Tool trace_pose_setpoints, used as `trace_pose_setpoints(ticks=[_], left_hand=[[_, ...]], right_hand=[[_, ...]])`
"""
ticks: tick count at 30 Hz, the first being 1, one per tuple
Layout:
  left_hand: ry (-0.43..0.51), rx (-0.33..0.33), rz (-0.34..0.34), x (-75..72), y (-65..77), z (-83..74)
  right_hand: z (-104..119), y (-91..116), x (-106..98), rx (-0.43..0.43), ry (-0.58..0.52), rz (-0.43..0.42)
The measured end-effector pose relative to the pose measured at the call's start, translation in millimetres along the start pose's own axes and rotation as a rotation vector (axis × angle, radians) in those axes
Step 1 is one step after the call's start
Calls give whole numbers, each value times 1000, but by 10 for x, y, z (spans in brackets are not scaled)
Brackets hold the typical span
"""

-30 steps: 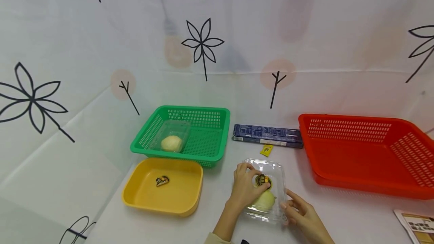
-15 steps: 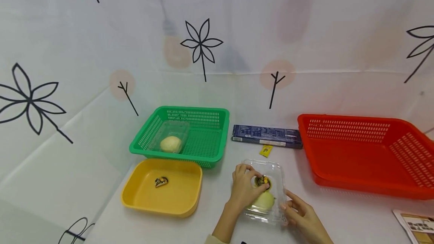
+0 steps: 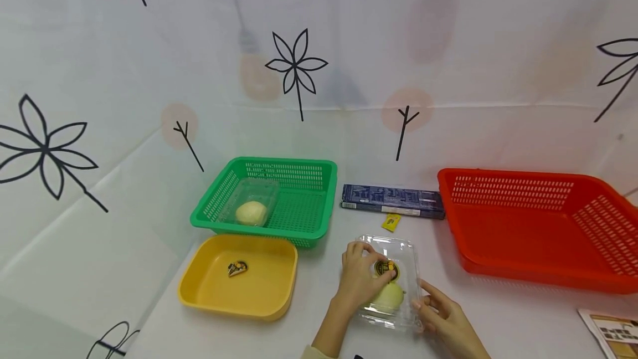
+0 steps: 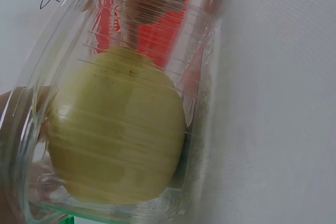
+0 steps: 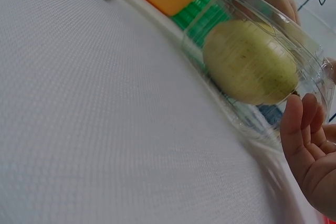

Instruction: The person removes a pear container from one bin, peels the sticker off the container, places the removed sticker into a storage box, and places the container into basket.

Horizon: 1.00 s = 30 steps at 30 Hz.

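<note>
A clear plastic clamshell container [image 3: 406,254] lies on the white table with a round, pale yellow-green fruit [image 3: 390,296] inside; the fruit also fills much of the left wrist view. On the lid is a round black and yellow sticker [image 3: 387,271]. My left hand [image 3: 358,273] rests over the lid from the left, thumb and forefinger pressing at the sticker, which they partly cover. From the right, my right hand [image 3: 447,320] holds the container's edge by its fingertips. In the right wrist view, right-hand fingers [image 5: 294,121] touch the container's side.
A green basket [image 3: 326,198] holds another clear container with a pale fruit. In front, a yellow tray [image 3: 239,302] carries a loose sticker [image 3: 237,267]. Behind my hands lie a dark blue box [image 3: 394,200] and a small yellow packet [image 3: 391,221]. A red basket [image 3: 523,226] stands right.
The forefinger of my left hand has shifted slightly, showing more of the sticker. Both hands and the container otherwise stay in place.
</note>
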State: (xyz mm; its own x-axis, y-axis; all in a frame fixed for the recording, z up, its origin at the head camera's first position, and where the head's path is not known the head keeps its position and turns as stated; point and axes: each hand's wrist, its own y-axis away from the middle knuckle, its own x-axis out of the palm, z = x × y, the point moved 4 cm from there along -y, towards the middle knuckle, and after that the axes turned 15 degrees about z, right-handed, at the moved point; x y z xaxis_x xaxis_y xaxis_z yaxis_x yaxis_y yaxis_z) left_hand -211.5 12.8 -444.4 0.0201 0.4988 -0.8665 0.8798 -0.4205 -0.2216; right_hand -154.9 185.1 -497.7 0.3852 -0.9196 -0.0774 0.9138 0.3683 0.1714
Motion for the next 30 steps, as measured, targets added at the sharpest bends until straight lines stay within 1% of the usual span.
trace_pose_setpoints(ticks=[4, 7, 14, 16, 19, 22, 25, 30], left_hand=[[-81, 8, 29, 15, -3, -10], [-135, 15, 47, 18, -5, -20], [-227, 28, 70, 15, -35, -18], [-244, 37, 64, 14, -60, -7], [-206, 65, 37, 19, -96, 33], [-137, 96, 16, 17, -110, 64], [-92, 103, 11, 14, -107, 69], [-67, 93, 14, 20, -102, 68]], right_hand=[[-3, -4, -2, 43, 3, -5], [6, -3, 2, 60, 8, -15], [23, -1, 9, 72, 7, -33], [20, 1, 9, 58, 8, -31], [-1, 1, 7, 5, 0, -15], [-20, 1, 9, -47, -3, 9], [-21, 5, 13, -42, -6, 8], [2, 10, 10, 29, -19, 1]])
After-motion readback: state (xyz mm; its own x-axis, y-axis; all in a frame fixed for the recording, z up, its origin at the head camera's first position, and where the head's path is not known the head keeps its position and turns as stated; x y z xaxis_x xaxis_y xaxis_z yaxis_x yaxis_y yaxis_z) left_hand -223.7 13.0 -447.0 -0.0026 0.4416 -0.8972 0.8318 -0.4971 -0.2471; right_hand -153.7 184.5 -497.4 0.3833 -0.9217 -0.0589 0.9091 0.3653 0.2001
